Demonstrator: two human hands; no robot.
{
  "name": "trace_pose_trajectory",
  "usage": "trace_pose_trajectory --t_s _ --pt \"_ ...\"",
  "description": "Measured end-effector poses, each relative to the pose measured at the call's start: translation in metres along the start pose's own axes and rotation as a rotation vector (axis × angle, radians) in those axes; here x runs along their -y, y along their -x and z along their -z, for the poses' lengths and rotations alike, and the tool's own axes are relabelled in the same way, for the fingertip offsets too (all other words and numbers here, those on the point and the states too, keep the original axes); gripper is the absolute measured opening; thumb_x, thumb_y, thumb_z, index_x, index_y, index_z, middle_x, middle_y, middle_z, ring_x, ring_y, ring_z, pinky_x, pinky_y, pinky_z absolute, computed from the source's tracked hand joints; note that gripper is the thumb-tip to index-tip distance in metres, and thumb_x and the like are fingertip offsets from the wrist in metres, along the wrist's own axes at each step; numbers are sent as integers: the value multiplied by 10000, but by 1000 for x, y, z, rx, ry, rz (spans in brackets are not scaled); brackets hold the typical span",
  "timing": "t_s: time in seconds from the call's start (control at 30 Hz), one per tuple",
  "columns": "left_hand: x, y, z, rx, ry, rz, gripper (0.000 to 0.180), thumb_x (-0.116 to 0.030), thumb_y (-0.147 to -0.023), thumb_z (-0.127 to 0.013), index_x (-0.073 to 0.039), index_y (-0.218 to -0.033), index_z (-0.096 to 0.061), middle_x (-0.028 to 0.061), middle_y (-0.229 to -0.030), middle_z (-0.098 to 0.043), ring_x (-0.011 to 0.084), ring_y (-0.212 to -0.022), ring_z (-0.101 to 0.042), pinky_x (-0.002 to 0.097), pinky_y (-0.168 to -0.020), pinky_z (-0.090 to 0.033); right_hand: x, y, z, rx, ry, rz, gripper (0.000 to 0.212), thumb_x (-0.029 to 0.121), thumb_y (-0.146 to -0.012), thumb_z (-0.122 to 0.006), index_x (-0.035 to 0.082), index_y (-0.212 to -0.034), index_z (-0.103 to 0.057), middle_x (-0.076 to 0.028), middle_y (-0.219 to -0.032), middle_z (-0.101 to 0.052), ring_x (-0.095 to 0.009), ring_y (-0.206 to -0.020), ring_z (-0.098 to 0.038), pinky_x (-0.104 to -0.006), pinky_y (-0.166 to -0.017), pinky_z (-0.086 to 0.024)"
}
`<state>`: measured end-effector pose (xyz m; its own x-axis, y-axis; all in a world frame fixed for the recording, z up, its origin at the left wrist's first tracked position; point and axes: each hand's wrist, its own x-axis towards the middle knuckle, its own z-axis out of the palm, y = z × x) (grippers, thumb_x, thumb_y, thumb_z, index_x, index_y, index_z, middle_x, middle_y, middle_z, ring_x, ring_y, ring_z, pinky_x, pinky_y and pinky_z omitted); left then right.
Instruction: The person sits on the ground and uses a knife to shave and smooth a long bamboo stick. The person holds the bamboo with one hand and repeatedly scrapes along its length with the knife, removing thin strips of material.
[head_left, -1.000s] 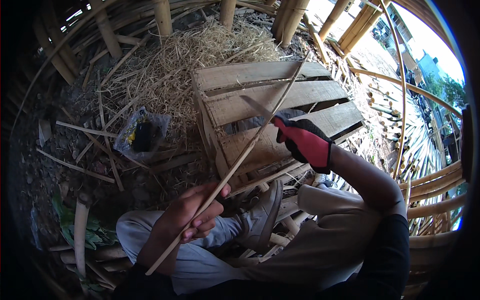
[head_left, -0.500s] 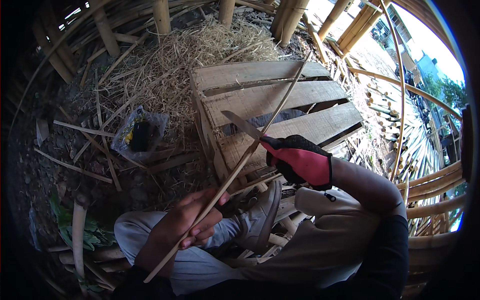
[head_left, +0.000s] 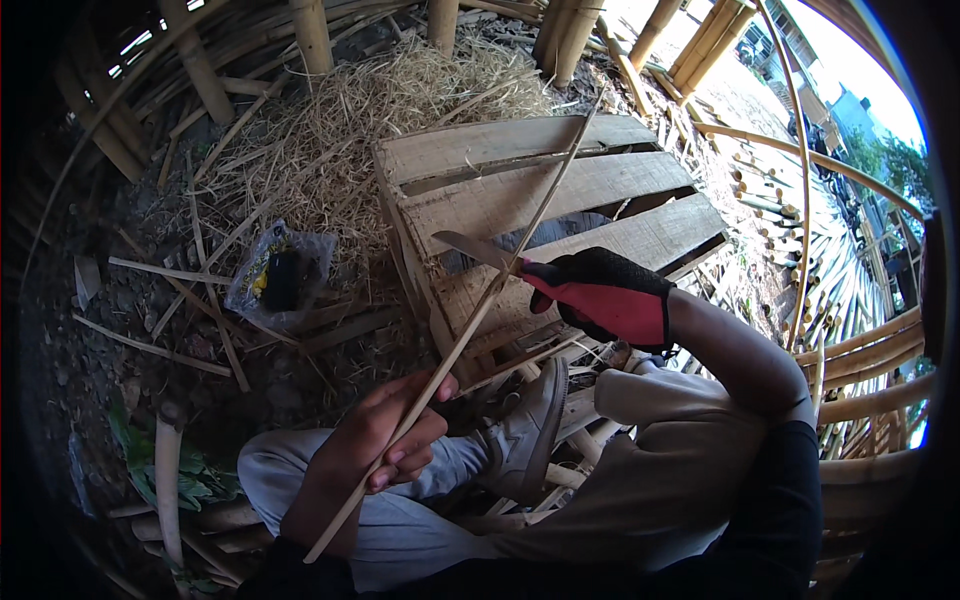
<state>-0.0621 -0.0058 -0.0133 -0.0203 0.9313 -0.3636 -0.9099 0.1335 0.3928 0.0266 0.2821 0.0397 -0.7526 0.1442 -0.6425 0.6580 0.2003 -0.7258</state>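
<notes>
My bare left hand (head_left: pixel 395 432) is closed round the lower part of a long, thin bamboo strip (head_left: pixel 463 345), which slants up and away over the crate. In a red and black glove, my right hand (head_left: pixel 605 292) grips a knife; the handle is hidden in the fingers. The knife's blade (head_left: pixel 468 247) points left and lies across the strip at about its middle. Gloved fingertips are right beside the strip there. Beneath the far half of the strip stands a slatted wooden crate (head_left: pixel 560 190).
Dry shavings (head_left: pixel 400 100) are heaped behind the crate. To the left lie a clear plastic bag (head_left: pixel 280 275) with a dark thing inside and several loose strips (head_left: pixel 150 345). Bamboo posts (head_left: pixel 565 40) rise at the back, and cut bamboo poles (head_left: pixel 800 270) are piled at the right.
The right hand has turned a little, and the blade now lies flatter and slightly lower. The strip's far end has shifted slightly left. Both hands keep their hold.
</notes>
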Motion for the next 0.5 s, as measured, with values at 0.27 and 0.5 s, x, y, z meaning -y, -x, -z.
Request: trace_pose_trajectory --t_s 0.27,0.5 --pt "0 -3 3 4 41 10 175 -191 -1051 -272 -74 -1072 -400 -7 -457 -385 91 -261 -405 197 -223 -251 4 0 -19 -358 726 292 477 504 -921 -553 73 -1105 -645 -209 -954 -671 -366 -902 -655 -447 -809 -507" --pt "1 -6 2 -15 29 9 171 -184 -1048 -274 -65 -1064 -396 -9 -460 -381 80 -259 -386 196 -219 -246 -4 -3 -33 -650 890 569 257 337 -912 -592 100 -1004 -632 -160 -812 -662 -362 -771 -664 -463 -667 -520"
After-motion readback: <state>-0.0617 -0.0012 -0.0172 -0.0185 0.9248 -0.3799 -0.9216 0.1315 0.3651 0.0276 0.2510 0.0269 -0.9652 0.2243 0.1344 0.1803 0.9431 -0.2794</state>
